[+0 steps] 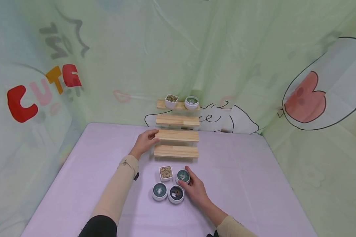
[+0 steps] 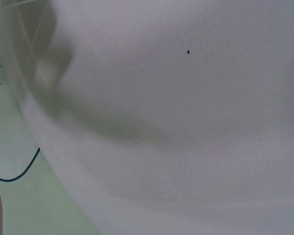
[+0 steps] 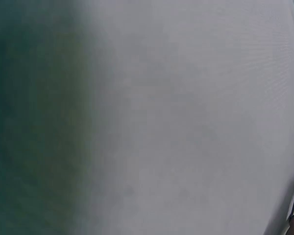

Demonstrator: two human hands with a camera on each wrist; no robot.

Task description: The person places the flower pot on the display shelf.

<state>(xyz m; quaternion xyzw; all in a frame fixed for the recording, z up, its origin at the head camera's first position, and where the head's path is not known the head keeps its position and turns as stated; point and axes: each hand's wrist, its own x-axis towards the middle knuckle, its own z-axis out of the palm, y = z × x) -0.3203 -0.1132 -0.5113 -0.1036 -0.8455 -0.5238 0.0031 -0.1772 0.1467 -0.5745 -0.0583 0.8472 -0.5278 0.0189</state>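
A tiered wooden shelf stand [image 1: 177, 135] rises in steps at the back of the table. At the left end of one of its middle boards, my left hand [image 1: 143, 141] holds the board between thumb and fingers. My right hand [image 1: 198, 190] grips a small round white pot [image 1: 183, 176] with a green top, thumb and fingers on its right side. Close by on the table are a square white pot [image 1: 166, 173] of tan grains, another round green-topped pot [image 1: 160, 191] and a round dark-filled pot [image 1: 176, 194]. Neither wrist view shows the held things clearly.
The stand's top board carries a square pot [image 1: 171, 101] and a round green-topped pot [image 1: 191, 102]. A pale lilac cloth [image 1: 240, 184] covers the table. Printed curtains [image 1: 130, 65] hang behind it and along both sides.
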